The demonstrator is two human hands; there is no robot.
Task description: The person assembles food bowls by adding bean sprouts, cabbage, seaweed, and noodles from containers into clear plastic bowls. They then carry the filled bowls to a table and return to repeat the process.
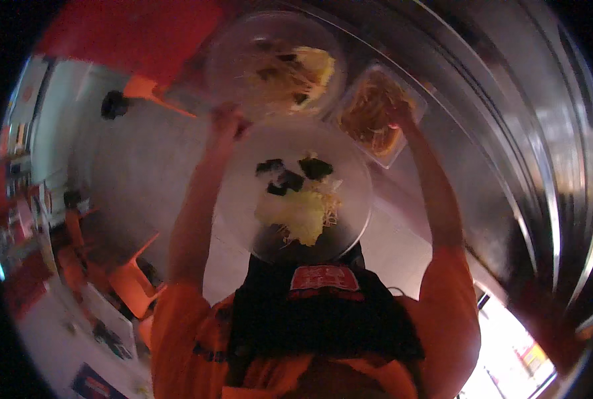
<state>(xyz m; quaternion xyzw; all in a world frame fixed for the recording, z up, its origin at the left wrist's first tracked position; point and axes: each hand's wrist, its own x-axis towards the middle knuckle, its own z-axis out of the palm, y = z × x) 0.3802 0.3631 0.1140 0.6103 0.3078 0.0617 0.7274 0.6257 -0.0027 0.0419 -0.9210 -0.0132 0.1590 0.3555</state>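
Close to my body, a large round bowl (231,174) holds dark leafy pieces (316,168), a pale yellow chopped food (296,212) and thin shreds. My left hand (228,122) is at this bowl's upper left rim, beside a second round bowl; blur hides whether its fingers grip anything. The second bowl (221,60), farther away, contains yellow strips, shreds and dark pieces. At the right, my right hand (400,115) reaches into a rectangular clear plastic container (387,162) of orange-brown shredded food (369,117). Its fingertips touch the shreds; whether they pinch any is unclear.
Curved-looking metal edges and panels (506,164) run along the right side. Orange chairs (132,284) stand on the floor at the left, near a white table (109,319). A red surface (137,40) lies at the upper left.
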